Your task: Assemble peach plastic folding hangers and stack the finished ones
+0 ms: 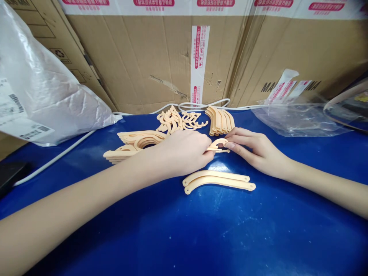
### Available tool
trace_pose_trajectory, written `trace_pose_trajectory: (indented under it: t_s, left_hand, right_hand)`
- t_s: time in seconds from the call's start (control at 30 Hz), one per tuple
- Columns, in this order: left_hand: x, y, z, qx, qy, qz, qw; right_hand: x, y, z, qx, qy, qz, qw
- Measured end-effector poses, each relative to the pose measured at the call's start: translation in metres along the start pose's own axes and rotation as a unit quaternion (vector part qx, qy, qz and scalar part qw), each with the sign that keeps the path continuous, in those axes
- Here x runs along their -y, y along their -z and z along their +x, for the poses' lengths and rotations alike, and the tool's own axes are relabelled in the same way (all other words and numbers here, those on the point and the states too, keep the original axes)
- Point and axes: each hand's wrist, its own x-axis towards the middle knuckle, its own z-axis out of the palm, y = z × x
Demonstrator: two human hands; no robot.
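My left hand (191,151) is closed on a beige curved piece (217,144), which looks like part of a folding hanger. The thumb and fingers of my right hand (254,149) pinch the other end of this piece. Just below lie two long beige hanger arms (220,180), side by side. Behind my left wrist rests a stack of larger beige hanger pieces (135,142), partly hidden by the forearm. Beyond my hands are a heap of small curly beige pieces (178,119) and a row of curved arms (220,119).
Cardboard boxes (149,61) stand along the back of the blue table (201,237). A wrapped silver-white parcel (57,92) leans at the left, near a white cable (54,159) and a black object (13,174). A clear plastic bag (299,120) lies at the back right.
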Motion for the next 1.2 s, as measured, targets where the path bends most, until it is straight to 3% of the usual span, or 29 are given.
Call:
trace_pose_trajectory:
  t_s: [0.17, 0.4, 0.77, 0.9, 1.03, 1.13, 1.2]
  left_hand:
    - [0.001, 0.004, 0.000, 0.029, 0.021, 0.009, 0.999]
    - [0.002, -0.001, 0.000, 0.002, 0.017, 0.021, 1.000]
    - [-0.007, 0.009, -0.011, -0.123, -0.033, 0.063, 0.990]
    - [-0.008, -0.002, -0.024, -0.153, -0.061, 0.066, 0.984]
    - [-0.007, -0.022, -0.042, -0.168, -0.060, 0.025, 0.984]
    - [-0.006, -0.035, -0.053, -0.183, -0.062, -0.009, 0.981]
    - [-0.005, -0.041, -0.057, -0.185, -0.067, -0.029, 0.980]
  right_hand:
    - [-0.004, -0.002, 0.001, -0.004, -0.064, 0.037, 0.997]
    - [-0.001, -0.001, -0.002, -0.063, -0.105, 0.067, 0.990]
    - [-0.009, 0.002, -0.004, -0.087, -0.107, 0.068, 0.988]
    - [-0.006, 0.008, -0.004, -0.067, -0.098, 0.049, 0.992]
    - [-0.003, 0.011, -0.003, -0.025, -0.028, -0.067, 0.997]
    - [-0.002, 0.010, -0.002, 0.015, 0.069, -0.205, 0.976]
    - [-0.002, 0.009, -0.002, 0.033, 0.095, -0.247, 0.964]
